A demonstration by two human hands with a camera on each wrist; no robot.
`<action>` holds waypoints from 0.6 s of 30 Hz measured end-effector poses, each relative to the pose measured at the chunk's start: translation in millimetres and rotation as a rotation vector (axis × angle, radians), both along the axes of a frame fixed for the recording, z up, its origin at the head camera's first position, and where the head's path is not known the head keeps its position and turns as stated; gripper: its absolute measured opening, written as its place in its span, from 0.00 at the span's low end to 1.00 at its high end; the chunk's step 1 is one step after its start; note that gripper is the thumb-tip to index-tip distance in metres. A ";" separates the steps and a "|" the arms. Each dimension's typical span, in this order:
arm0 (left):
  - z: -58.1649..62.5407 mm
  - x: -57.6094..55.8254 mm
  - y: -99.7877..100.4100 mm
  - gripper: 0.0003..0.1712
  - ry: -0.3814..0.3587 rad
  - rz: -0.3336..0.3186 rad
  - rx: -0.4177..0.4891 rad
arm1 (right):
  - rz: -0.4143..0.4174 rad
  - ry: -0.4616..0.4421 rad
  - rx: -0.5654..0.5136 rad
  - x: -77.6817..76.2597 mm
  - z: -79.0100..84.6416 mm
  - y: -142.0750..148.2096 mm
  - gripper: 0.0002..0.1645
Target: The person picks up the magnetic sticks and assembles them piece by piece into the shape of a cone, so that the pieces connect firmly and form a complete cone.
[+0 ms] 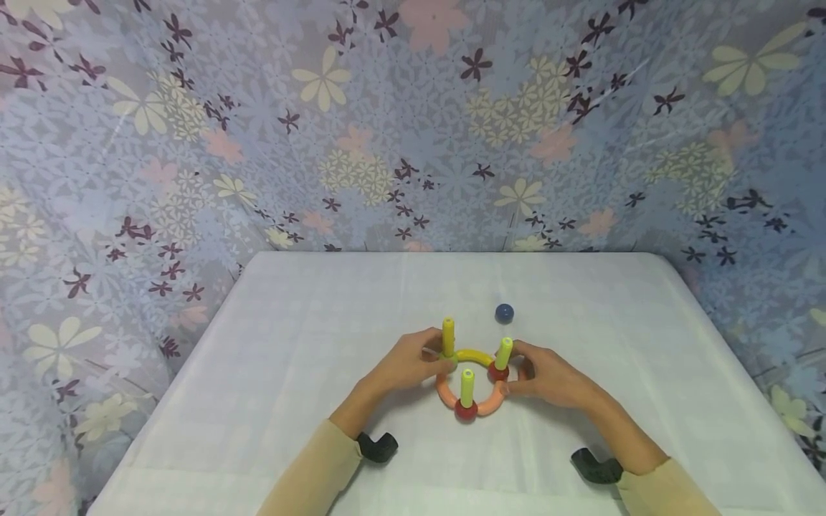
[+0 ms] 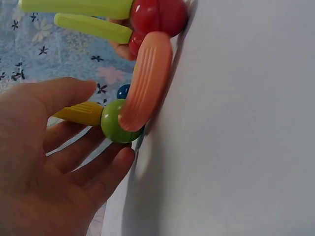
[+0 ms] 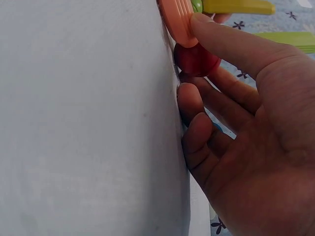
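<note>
A toy ring of curved plastic connectors, peach [image 1: 447, 394] and yellow [image 1: 474, 355], lies on the white table. Two red balls [image 1: 467, 409] and a green ball [image 2: 118, 123] join its pieces. Upright sticks rise from the balls, two lime [image 1: 467, 389] and one yellow [image 1: 448, 337]. At the green ball, my left hand [image 1: 413, 358] curves loosely around, thumb apart from it in the left wrist view. My right hand [image 1: 548, 376] holds the ring at the right red ball [image 3: 197, 60], its thumb on a peach connector [image 3: 177, 19] and fingers behind the ball.
A loose blue ball [image 1: 505, 313] sits behind the ring on the white-covered table [image 1: 323, 301]. A floral cloth [image 1: 413, 129] hangs beyond the table's far edge. Black straps or mounts [image 1: 378, 448] are at both wrists.
</note>
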State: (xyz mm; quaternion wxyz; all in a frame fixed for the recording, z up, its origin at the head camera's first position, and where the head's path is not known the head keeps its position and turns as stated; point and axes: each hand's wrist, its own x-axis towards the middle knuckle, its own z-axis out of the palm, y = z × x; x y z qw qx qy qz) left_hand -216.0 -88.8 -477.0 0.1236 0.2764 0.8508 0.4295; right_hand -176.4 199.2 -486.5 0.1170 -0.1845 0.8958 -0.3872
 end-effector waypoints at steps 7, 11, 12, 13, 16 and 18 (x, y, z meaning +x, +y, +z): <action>4.5 -1.8 -7.7 0.16 0.025 0.029 0.021 | -0.018 -0.016 0.021 -1.4 3.1 -1.9 0.29; 0.7 -2.8 -8.1 0.20 0.026 0.018 0.126 | -0.027 -0.018 0.037 -2.7 4.1 -3.1 0.29; -0.3 -2.9 -7.6 0.20 0.025 0.015 0.149 | -0.024 -0.017 0.038 -2.8 4.2 -3.3 0.29; -1.4 -3.0 -6.9 0.19 0.025 0.011 0.169 | -0.023 -0.016 0.037 -2.9 4.1 -3.3 0.29; -3.2 -3.0 -5.1 0.17 0.019 -0.001 0.198 | -0.023 -0.020 0.035 -2.8 4.3 -3.7 0.30; -3.4 -2.5 -4.8 0.15 0.011 0.004 0.193 | -0.017 -0.024 0.027 -2.7 4.8 -4.0 0.30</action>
